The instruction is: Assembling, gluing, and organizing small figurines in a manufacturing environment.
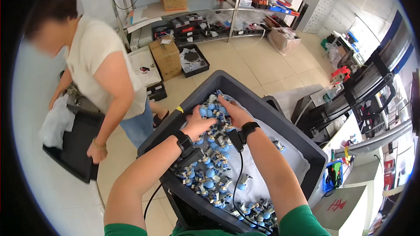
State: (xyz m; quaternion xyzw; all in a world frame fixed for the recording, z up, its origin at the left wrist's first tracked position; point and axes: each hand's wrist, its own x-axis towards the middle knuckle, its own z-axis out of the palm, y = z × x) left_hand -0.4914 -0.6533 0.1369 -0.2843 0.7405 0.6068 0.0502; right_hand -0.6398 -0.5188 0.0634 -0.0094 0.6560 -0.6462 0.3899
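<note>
My 2 hands cup a cluster of small blue-capped figurines [210, 172] near the far corner of a dark gray plastic tote [258, 106]. My left hand [197, 126] and right hand [235, 112] face each other, fingers half curled; I cannot tell whether either grips a piece firmly. More figurines heap along the tote's left side and near end, on white liner [298, 161]. A co-worker [98, 61] at left holds a black tray [81, 142].
</note>
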